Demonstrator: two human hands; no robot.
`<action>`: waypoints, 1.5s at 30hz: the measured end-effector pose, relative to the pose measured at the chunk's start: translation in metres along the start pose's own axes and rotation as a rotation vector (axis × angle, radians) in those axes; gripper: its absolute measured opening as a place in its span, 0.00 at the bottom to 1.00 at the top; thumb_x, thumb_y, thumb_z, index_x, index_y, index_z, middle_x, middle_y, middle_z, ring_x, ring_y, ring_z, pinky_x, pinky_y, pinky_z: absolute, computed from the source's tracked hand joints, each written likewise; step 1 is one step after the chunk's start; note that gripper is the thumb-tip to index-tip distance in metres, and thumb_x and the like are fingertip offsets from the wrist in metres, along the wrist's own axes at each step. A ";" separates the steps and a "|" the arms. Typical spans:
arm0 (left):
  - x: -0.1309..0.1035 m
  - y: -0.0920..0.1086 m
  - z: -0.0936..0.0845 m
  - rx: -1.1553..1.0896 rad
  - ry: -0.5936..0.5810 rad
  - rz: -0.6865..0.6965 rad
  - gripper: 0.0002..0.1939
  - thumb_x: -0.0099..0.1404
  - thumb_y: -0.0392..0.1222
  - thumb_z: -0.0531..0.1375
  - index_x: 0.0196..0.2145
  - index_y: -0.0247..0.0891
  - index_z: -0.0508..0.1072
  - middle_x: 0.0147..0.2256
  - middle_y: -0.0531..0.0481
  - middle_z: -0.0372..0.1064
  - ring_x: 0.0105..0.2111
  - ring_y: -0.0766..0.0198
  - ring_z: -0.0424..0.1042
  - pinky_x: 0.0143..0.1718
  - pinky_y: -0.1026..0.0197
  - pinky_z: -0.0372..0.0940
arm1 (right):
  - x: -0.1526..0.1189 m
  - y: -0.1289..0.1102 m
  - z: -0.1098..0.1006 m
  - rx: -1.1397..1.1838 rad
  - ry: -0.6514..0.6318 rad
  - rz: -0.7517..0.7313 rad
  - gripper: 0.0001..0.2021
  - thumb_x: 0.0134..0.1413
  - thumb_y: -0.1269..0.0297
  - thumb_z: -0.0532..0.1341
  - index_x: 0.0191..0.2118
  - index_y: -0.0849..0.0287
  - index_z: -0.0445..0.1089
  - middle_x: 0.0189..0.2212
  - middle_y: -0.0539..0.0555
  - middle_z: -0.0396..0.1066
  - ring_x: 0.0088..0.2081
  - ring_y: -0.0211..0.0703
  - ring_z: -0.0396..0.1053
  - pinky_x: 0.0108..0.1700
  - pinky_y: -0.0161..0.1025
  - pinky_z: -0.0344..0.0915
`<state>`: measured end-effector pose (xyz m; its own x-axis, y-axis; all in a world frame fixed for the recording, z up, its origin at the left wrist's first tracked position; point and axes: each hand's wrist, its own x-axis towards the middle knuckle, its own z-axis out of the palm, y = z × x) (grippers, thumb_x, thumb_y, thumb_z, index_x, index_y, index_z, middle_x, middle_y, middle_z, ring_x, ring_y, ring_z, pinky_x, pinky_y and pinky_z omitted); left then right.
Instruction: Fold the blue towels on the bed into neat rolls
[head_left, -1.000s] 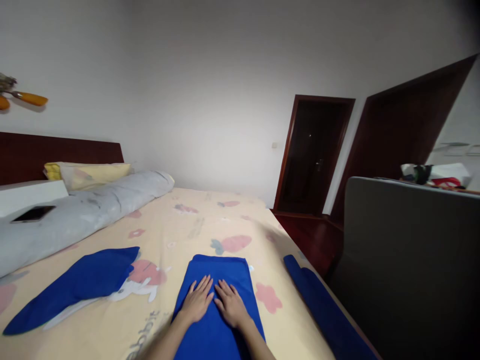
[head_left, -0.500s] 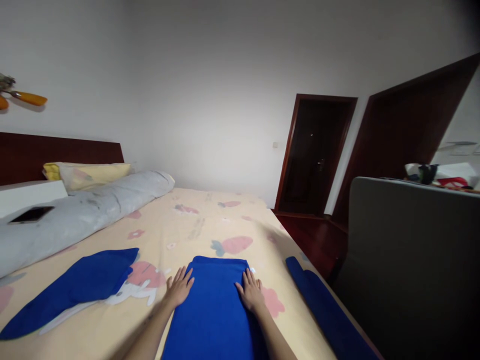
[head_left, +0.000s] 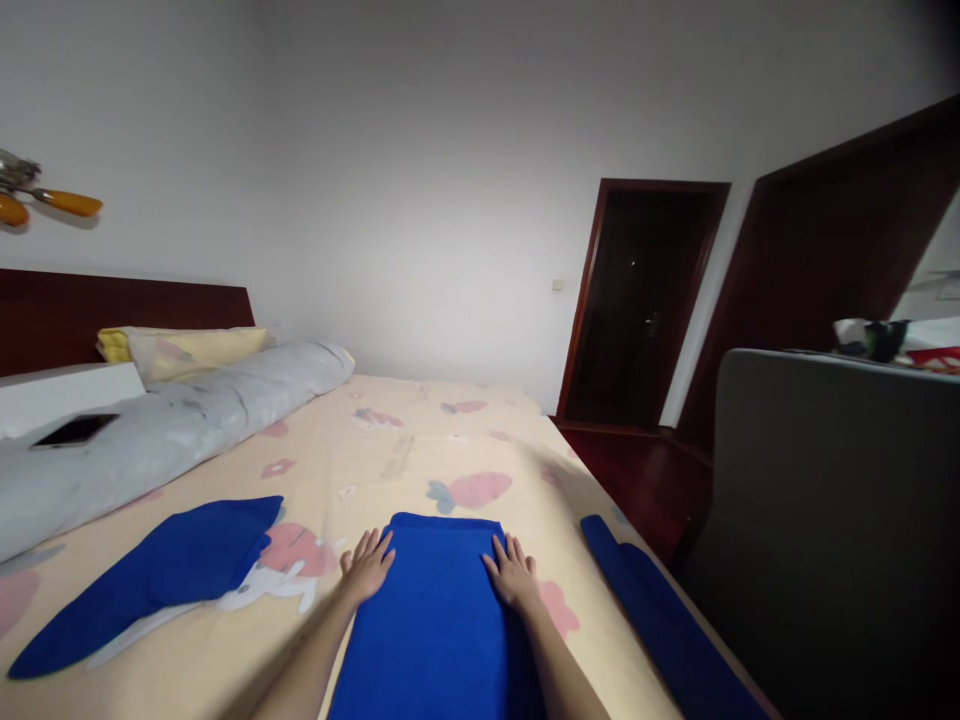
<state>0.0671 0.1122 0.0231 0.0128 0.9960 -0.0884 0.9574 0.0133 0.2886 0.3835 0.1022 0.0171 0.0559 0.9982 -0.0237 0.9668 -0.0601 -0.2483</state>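
Left hand point(head_left: 366, 568): flat, fingers extended and slightly apart, clamped on nothing; fingertips on the left edge of the cloth, near its far end. Right hand point(head_left: 513, 574): likewise flat with fingers spread, at the opposite edge. Cloth point(head_left: 439, 625): plain saturated blue, matte, folded into a long panel with fairly straight sides; lies on the sheet point(head_left: 435, 450), between the two hands. Surface nearly smooth. Far edge slightly uneven, apparently doubled; far corners a little rounded. Right side darker, in shadow. Near end runs out of view. Sheet: cream, printed with pink carrots, flowers and a white rabbit. Blue piece point(head_left: 150, 580) to the left, loosely spread, partly over the rabbit print. Blue strip point(head_left: 660, 610) along the sheet's right edge. Farther left: grey bolster point(head_left: 225, 400) bearing a phone point(head_left: 75, 430); yellowish pillow point(head_left: 214, 345) behind. Chair point(head_left: 832, 520) at right; dark door point(head_left: 630, 300) beyond.
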 end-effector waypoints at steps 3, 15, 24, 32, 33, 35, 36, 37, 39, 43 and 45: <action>0.002 0.002 0.001 -0.007 0.004 0.005 0.30 0.70 0.52 0.38 0.67 0.48 0.51 0.69 0.50 0.40 0.69 0.55 0.38 0.63 0.36 0.40 | 0.002 0.001 0.000 -0.010 0.016 -0.012 0.33 0.65 0.44 0.40 0.68 0.58 0.47 0.69 0.59 0.40 0.69 0.53 0.36 0.65 0.57 0.41; 0.006 -0.002 0.002 -0.021 0.045 0.051 0.28 0.70 0.49 0.41 0.66 0.50 0.53 0.68 0.50 0.46 0.68 0.54 0.42 0.62 0.40 0.44 | -0.004 0.004 -0.006 0.001 0.199 -0.136 0.24 0.67 0.53 0.41 0.55 0.55 0.68 0.61 0.58 0.62 0.63 0.50 0.53 0.61 0.54 0.50; 0.009 -0.001 0.002 -0.067 0.109 0.037 0.28 0.71 0.46 0.40 0.68 0.49 0.47 0.69 0.51 0.40 0.68 0.57 0.38 0.62 0.41 0.44 | 0.002 0.006 -0.010 -0.048 0.208 -0.144 0.26 0.66 0.54 0.42 0.64 0.58 0.57 0.66 0.59 0.53 0.65 0.52 0.48 0.62 0.57 0.49; 0.013 0.014 0.005 -0.048 0.144 0.072 0.31 0.71 0.49 0.38 0.69 0.44 0.39 0.70 0.47 0.33 0.69 0.55 0.33 0.63 0.40 0.41 | 0.005 0.002 -0.008 -0.102 0.186 -0.062 0.28 0.65 0.55 0.43 0.67 0.59 0.51 0.68 0.58 0.46 0.67 0.55 0.45 0.63 0.62 0.46; 0.014 0.014 0.006 -0.036 0.151 0.074 0.31 0.71 0.49 0.38 0.69 0.43 0.38 0.70 0.47 0.32 0.69 0.55 0.32 0.63 0.40 0.41 | 0.005 0.003 -0.008 -0.107 0.175 -0.049 0.28 0.65 0.55 0.43 0.67 0.58 0.50 0.69 0.58 0.44 0.68 0.54 0.44 0.64 0.62 0.45; 0.014 0.010 0.007 0.005 0.138 0.072 0.31 0.71 0.50 0.37 0.69 0.42 0.39 0.70 0.47 0.31 0.69 0.54 0.32 0.63 0.39 0.40 | 0.006 0.006 -0.008 -0.105 0.136 -0.030 0.28 0.65 0.54 0.43 0.68 0.58 0.49 0.69 0.58 0.44 0.68 0.53 0.43 0.64 0.61 0.44; 0.014 0.009 0.007 0.028 0.121 0.068 0.32 0.71 0.51 0.37 0.69 0.42 0.40 0.70 0.46 0.33 0.69 0.53 0.33 0.63 0.38 0.40 | 0.007 0.007 -0.008 -0.098 0.112 -0.021 0.28 0.65 0.53 0.43 0.67 0.58 0.50 0.68 0.58 0.45 0.68 0.54 0.44 0.64 0.62 0.44; 0.015 0.008 0.008 0.048 0.104 0.064 0.32 0.70 0.52 0.38 0.69 0.41 0.42 0.70 0.45 0.35 0.69 0.52 0.35 0.63 0.37 0.40 | 0.007 0.007 -0.009 -0.092 0.092 -0.010 0.29 0.65 0.53 0.43 0.67 0.58 0.51 0.68 0.60 0.46 0.68 0.55 0.44 0.64 0.62 0.45; 0.015 0.012 0.009 0.068 0.095 0.048 0.32 0.70 0.51 0.39 0.68 0.39 0.44 0.69 0.43 0.37 0.69 0.49 0.36 0.62 0.34 0.37 | 0.008 0.002 -0.010 -0.089 0.080 0.005 0.29 0.65 0.55 0.43 0.67 0.62 0.50 0.68 0.62 0.45 0.68 0.57 0.43 0.64 0.64 0.43; 0.012 0.049 0.019 0.071 0.178 0.167 0.31 0.70 0.43 0.38 0.69 0.39 0.43 0.70 0.46 0.33 0.69 0.52 0.32 0.64 0.36 0.30 | 0.005 -0.036 -0.007 -0.073 0.100 -0.111 0.28 0.64 0.65 0.42 0.68 0.64 0.46 0.69 0.60 0.39 0.70 0.49 0.36 0.67 0.56 0.36; 0.009 0.073 0.027 0.061 0.164 0.292 0.31 0.69 0.40 0.38 0.68 0.41 0.46 0.69 0.51 0.37 0.69 0.57 0.35 0.66 0.43 0.34 | 0.001 -0.061 -0.001 -0.051 0.073 -0.224 0.28 0.63 0.66 0.42 0.68 0.59 0.47 0.69 0.54 0.42 0.69 0.42 0.39 0.67 0.48 0.41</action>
<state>0.1447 0.1193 0.0176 0.2468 0.9581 0.1453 0.9356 -0.2747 0.2217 0.3244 0.1074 0.0328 -0.1452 0.9846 0.0970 0.9684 0.1616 -0.1902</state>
